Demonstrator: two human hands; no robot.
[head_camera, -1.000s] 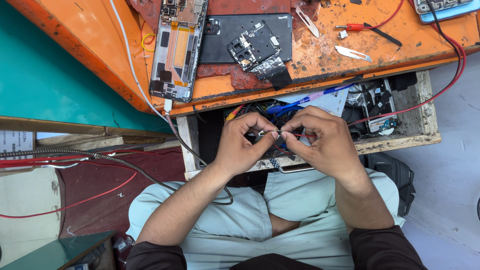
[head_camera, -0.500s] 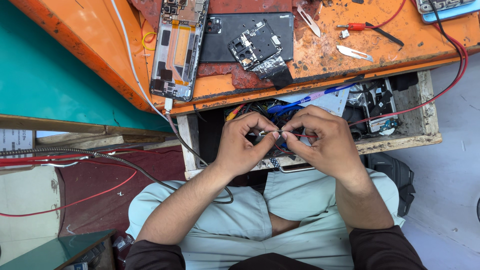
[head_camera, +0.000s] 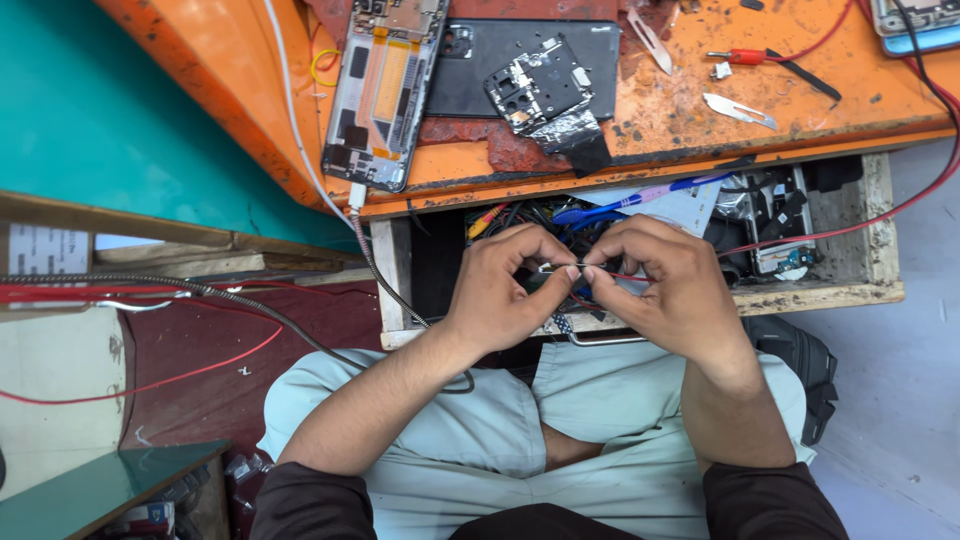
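Over an open wooden drawer (head_camera: 830, 296), my left hand (head_camera: 505, 285) and my right hand (head_camera: 665, 285) meet fingertip to fingertip. Between them they pinch a thin metal tool (head_camera: 563, 267), small and partly hidden by the fingers. A red wire (head_camera: 850, 222) runs from near my right hand across the drawer to the right. The drawer holds tangled cables, a blue pen-like tool (head_camera: 620, 204) and small parts. On the orange workbench (head_camera: 800, 140) above lie an opened phone frame (head_camera: 380, 90) and a dark phone back (head_camera: 530, 70) with a circuit module on it.
Metal tweezers (head_camera: 740, 110), a red-handled probe (head_camera: 745, 57) and a second phone (head_camera: 915, 20) lie on the bench at the right. A white cable (head_camera: 295, 130) and a braided hose (head_camera: 200, 292) run at the left. A black bag (head_camera: 800, 360) sits by my right knee.
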